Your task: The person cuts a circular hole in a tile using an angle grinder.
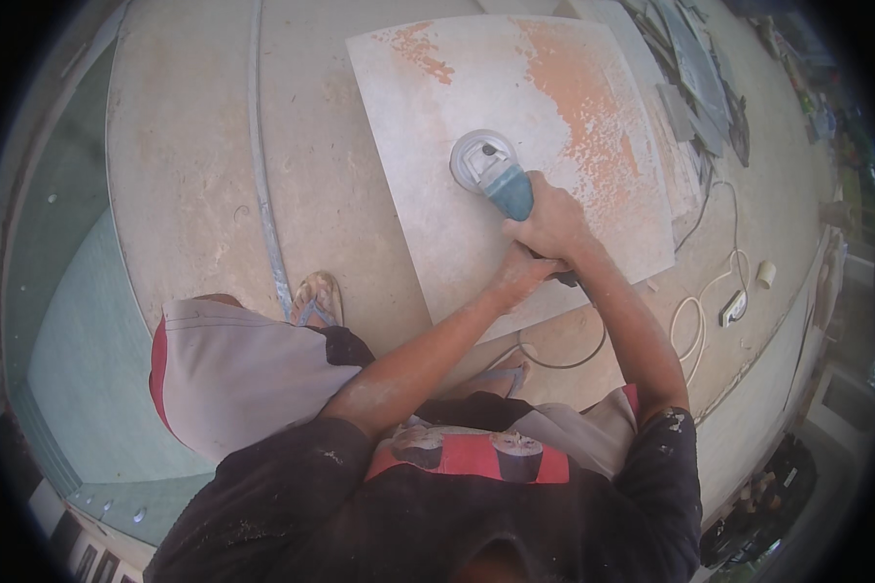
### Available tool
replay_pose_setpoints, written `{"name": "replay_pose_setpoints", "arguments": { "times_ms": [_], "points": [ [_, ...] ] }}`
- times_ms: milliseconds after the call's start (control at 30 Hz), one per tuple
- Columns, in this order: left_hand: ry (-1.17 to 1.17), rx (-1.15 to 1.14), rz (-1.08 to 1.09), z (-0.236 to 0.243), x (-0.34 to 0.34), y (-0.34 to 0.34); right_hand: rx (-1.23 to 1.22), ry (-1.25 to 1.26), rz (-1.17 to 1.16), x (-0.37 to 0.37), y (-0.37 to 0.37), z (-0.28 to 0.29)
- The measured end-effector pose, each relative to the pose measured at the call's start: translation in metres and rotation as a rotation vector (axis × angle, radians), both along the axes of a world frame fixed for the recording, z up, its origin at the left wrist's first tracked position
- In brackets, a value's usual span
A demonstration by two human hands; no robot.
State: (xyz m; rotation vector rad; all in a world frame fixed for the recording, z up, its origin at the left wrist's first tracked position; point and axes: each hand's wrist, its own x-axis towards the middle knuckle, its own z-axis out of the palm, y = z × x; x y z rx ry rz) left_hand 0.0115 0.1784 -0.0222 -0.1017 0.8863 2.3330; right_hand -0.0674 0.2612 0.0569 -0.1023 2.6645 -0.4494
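Observation:
A teal angle grinder (507, 190) with a round pale disc (484, 161) lies over a large whitish panel (408, 126). The disc appears to rest on the panel's surface. My right hand (552, 219) wraps round the grinder's teal body just behind its head. Further back, my left hand (527, 275) is closed round the dark rear end of the same tool, close below the right hand. Orange-brown patches (578, 92) show on the panel's upper and right parts; the rest looks white and dusty. My fingers are partly hidden behind the tool and hands.
A dark cable (601, 348) runs from the grinder's rear. Coiled pale cord (695, 325) and a power strip (733, 308) lie on the right, beside a small cream cylinder (766, 274). Scrap boards (695, 83) are piled at far right. A long grey pipe (257, 146) lies left of the panel.

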Motion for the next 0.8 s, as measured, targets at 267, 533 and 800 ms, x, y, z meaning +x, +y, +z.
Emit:
{"name": "replay_pose_setpoints", "arguments": {
  "times_ms": [267,533,800],
  "points": [
    [0.034,-0.056,0.027,-0.0009,0.0001,0.0023,0.006,-0.028,-0.012,-0.0024,-0.0005,0.0007],
    [-0.001,-0.035,-0.019,-0.0009,-0.0007,0.0008,0.019,-0.034,-0.005,-0.0037,-0.0004,0.0005],
    [-0.032,-0.044,-0.002,0.0037,-0.0003,0.0002,0.032,-0.066,-0.022,-0.0039,-0.0045,0.0058]
  ]
}}
